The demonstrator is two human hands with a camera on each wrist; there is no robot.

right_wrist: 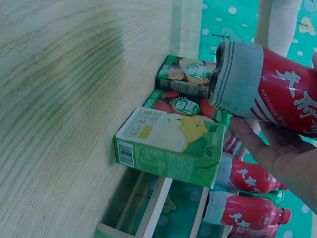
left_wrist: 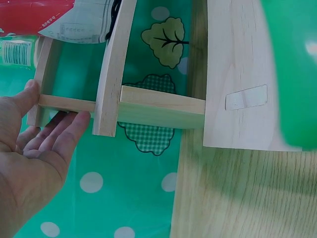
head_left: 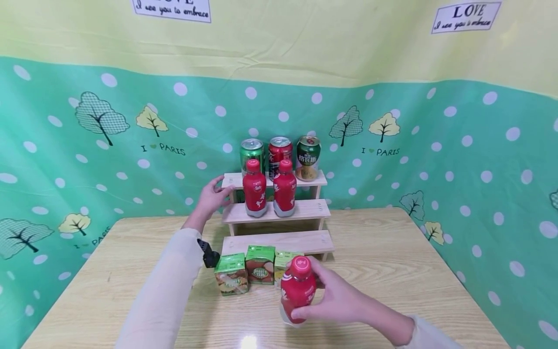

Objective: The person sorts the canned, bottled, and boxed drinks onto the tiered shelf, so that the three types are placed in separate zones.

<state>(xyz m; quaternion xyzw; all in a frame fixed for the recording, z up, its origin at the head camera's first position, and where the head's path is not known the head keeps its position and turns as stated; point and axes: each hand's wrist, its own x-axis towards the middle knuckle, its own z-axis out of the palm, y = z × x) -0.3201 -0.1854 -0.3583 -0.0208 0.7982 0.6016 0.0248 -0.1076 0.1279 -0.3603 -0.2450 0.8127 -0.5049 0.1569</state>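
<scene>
My right hand (head_left: 337, 295) grips a red plastic bottle (head_left: 298, 291) with a red cap, fingers round its side, above the table in front of several drink cartons. With my left hand (left_wrist: 42, 144) I hold the left end of the top step of a three-step wooden rack (head_left: 279, 240), thumb on one side and fingers on the other. Two like red bottles, a left one (head_left: 255, 189) and a right one (head_left: 285, 189), stand on the middle step. On the top step stand a green can (head_left: 252, 150), a red can (head_left: 280, 150) and a dark green can (head_left: 308, 157).
Before the bottom step stand a left carton (head_left: 232, 275), a middle carton (head_left: 260, 265) and a yellow-green carton (right_wrist: 171, 139), partly behind the held bottle in the head view. The wood-grain table (head_left: 379, 266) meets a green dotted cloth (head_left: 174, 145) behind the rack.
</scene>
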